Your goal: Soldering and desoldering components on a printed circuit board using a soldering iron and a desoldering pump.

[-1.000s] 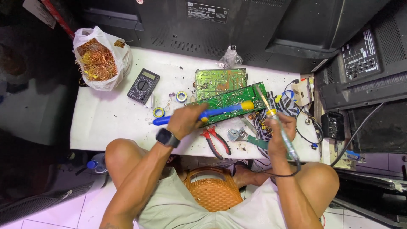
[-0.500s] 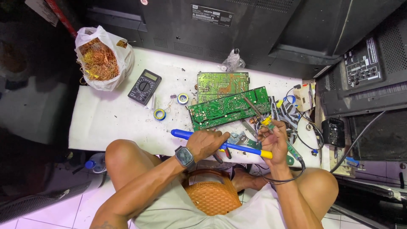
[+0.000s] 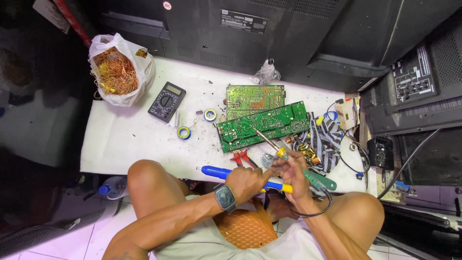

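Sprawling across the back of the scene, dark television casings point(image 3: 298, 33) border a white work table point(image 3: 125, 139), where a plastic bag of copper wire point(image 3: 118, 70) sits at the far left corner. Two green circuit boards lie mid-table: the long circuit board point(image 3: 262, 125) rests tilted in front of the squarer board point(image 3: 255, 96). A black multimeter point(image 3: 166, 100) lies to their left, with two small solder rolls point(image 3: 183, 132) nearby. The left hand point(image 3: 248, 183) is clenched around a blue desoldering pump point(image 3: 216, 172) with a yellow end, held level just off the table's near edge. The right hand point(image 3: 291, 175) grasps a green-handled soldering iron point(image 3: 293, 161), its thin tip resting on or just above the long board's near edge; its black cord point(image 3: 317, 209) loops down over the person's lap. Red-handled pliers point(image 3: 240, 157) lie just beside the hands. As a judgement, the hot tip sits close to bare fingers and knees, so a slip could burn skin, and the dangling cord could snag and drag the iron across the board
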